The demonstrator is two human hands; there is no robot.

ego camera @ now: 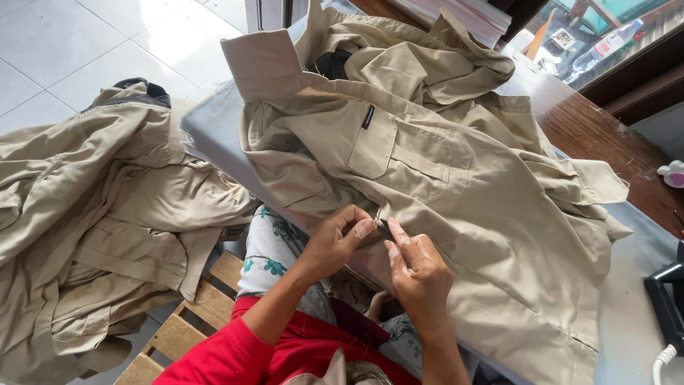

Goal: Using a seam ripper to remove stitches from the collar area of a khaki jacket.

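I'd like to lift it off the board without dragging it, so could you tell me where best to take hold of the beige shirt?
Probably by the stiff collar of the beige shirt, coming from the far left end of the ironing board: it stands up clear of the crumpled folds, while the left hand and right hand occupy the near hem.

Grey padded board (214, 132) w/ khaki jacket (442, 164) spread over it, black iron (666, 299) at its right end. Wood table (591, 132) behind. Tiled floor (85, 50) on the left, w/ khaki clothes pile (100, 221).
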